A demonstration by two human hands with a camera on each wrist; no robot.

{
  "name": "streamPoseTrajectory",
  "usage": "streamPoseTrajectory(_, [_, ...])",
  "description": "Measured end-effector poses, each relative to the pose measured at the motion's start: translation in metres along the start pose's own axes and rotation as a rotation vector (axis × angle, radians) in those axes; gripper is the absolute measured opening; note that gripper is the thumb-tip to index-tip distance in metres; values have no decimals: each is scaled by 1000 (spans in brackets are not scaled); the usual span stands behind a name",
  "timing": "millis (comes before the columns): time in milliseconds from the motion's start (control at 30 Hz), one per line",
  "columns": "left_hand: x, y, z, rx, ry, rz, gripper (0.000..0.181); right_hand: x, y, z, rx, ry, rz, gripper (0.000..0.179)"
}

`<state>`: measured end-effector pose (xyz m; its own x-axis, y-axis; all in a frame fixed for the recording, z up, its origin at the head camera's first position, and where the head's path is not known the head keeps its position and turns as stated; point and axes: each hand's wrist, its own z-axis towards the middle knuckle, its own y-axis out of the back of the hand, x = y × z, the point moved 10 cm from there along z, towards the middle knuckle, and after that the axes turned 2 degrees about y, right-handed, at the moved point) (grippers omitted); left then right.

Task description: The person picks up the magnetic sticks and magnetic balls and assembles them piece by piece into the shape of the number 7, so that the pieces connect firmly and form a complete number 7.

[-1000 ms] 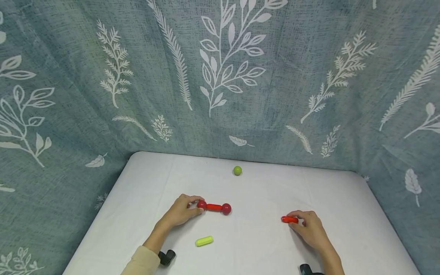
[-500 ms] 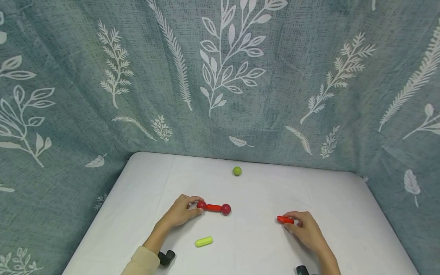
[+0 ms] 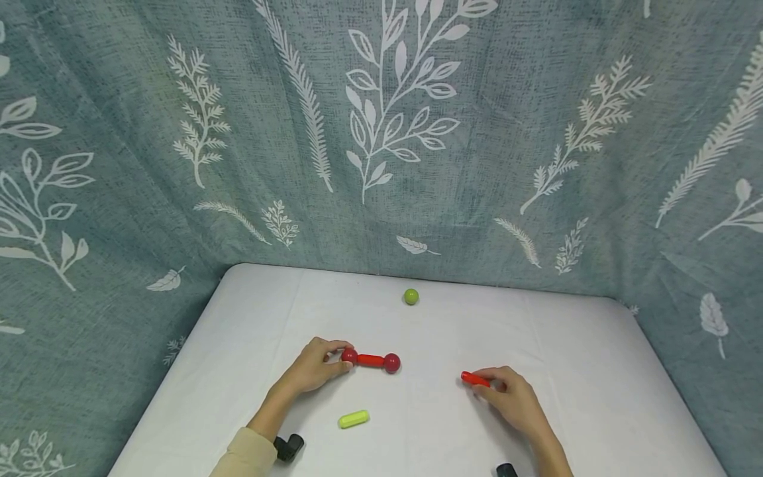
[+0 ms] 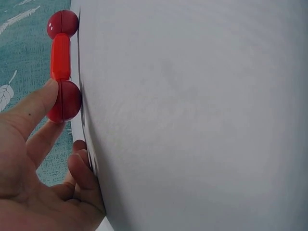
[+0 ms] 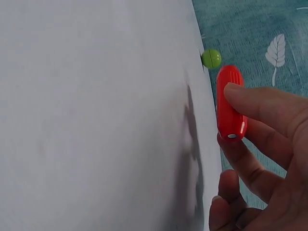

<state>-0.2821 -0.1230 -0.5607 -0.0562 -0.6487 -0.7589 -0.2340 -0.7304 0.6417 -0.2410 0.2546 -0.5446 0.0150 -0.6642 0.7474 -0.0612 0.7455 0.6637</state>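
Note:
On the left of the white table, my left hand [image 3: 314,366] pinches a red ball [image 4: 70,101] between thumb and fingers. That ball joins one end of a red rod [image 3: 371,360], whose other end carries a second red ball [image 3: 391,363]; together they lie in a row on the table. Over to the right, my right hand [image 3: 511,397] holds a separate red rod [image 5: 230,103] between thumb and fingers, its free end pointing left. In the right wrist view a small pale spot shows on that rod's near end.
A yellow-green rod [image 3: 354,419] lies in front of the joined red pieces. Near the back edge of the white table [image 3: 477,318] sits a green ball [image 3: 411,296]. A patterned teal cloth [image 3: 334,218] hangs behind and beside the table.
My right hand has moved left with the red rod, and the rod has turned slightly. The left hand and the joined red pieces stay in place.

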Motion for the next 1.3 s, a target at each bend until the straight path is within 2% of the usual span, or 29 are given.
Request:
streamPoseTrajectory(367, [-1, 1, -1, 1, -3, -8, 35, 14, -18, 0, 37, -34, 55, 29])
streamPoseTrajectory(633, [-1, 1, 0, 5, -13, -12, 35, 23, -33, 3, 56, -32, 97, 23])
streamPoseTrajectory(867, [-2, 1, 0, 7, -24, -7, 35, 29, -47, 3, 71, -21, 172, 20])
streamPoseTrajectory(1300, [-2, 1, 0, 12, -19, -5, 35, 41, -67, 5, 77, -99, 321, 21])
